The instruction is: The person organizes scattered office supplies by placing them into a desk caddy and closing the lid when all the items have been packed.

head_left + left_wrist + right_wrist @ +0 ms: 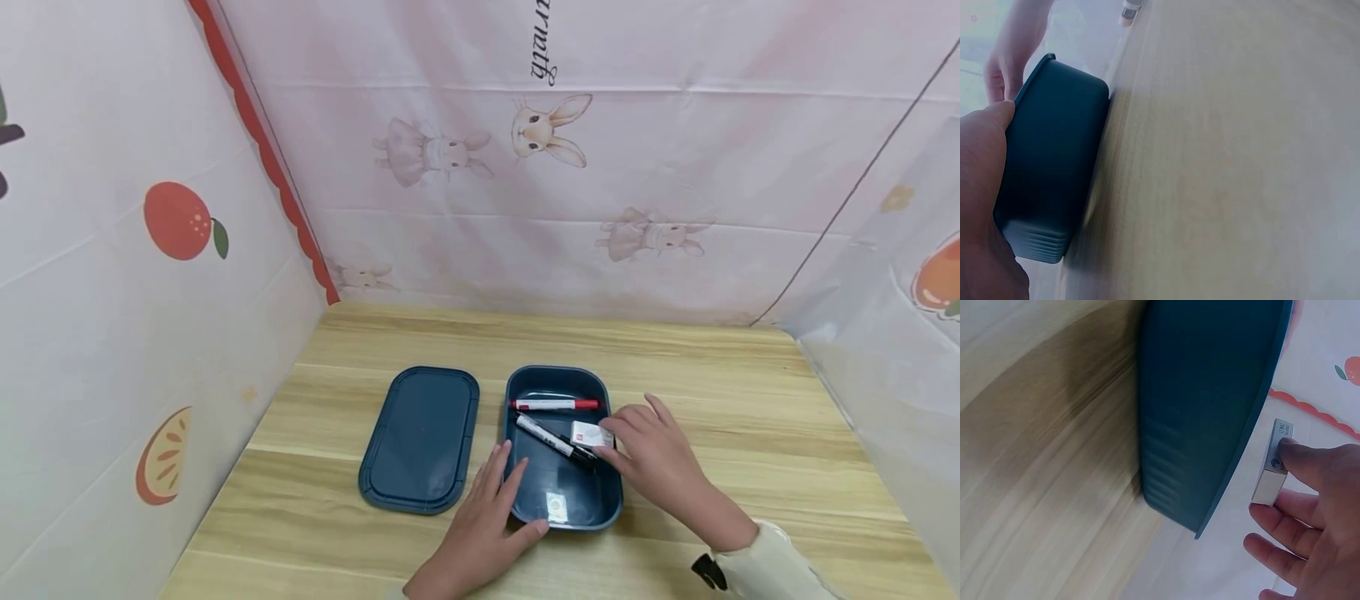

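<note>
A dark blue plastic storage box [558,500] stands uncovered on the table. Inside it lie a red-capped marker [555,405] and a white marker with a black end [543,435]; another dark, slim item beneath that one is mostly hidden. My right hand [660,454] pinches a small white box [591,434] with a red mark between thumb and fingers, over the storage box's right side. In the right wrist view this small white box [1270,464] is held above the rim. My left hand [486,527] rests with spread fingers on the storage box's near-left rim, thumb at the near edge.
A matching dark blue lid [422,437] lies flat on the wooden table [315,517], left of the storage box. Printed cloth walls [480,167] enclose the table at the back and both sides.
</note>
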### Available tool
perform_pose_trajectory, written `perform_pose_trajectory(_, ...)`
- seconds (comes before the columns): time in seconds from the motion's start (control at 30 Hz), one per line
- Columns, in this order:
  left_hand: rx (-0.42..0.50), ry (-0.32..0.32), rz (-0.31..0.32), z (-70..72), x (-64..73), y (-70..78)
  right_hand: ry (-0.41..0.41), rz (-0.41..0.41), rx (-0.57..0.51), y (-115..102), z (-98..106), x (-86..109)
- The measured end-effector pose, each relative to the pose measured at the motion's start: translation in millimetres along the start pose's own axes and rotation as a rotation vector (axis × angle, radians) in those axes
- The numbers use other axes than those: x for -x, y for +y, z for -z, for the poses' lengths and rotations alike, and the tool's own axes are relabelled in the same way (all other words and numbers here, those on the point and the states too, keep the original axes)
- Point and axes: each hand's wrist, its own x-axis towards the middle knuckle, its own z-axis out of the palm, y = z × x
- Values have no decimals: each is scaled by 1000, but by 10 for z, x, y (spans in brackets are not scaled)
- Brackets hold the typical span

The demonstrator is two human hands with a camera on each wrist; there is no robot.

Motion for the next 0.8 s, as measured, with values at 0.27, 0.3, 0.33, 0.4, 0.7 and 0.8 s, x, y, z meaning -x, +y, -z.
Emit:
perform_pose_trajectory(0.27,4,-7,6,13,-12,7,-10,14,18,-63,-24,-98)
perform_pose_trajectory(0.3,5,-7,7,15,-11,9,-11,18,15,-69,-26,-107)
perform_pose_trajectory(0.33,5,-6,7,16,-10,9,-10,23,11,-74,-30,-117)
perform_pose_trajectory(0.4,3,-4,6,17,-8,10,-5,37,3,-81,-42,-134)
perform_pose_trajectory(0.7,6,-14,10,9,-21,13,-32,43,-1,-129,-115,-199)
perform_pose_trajectory(0.8,3,-16,16,7,-26,14,-57,35,5,-158,-145,-219)
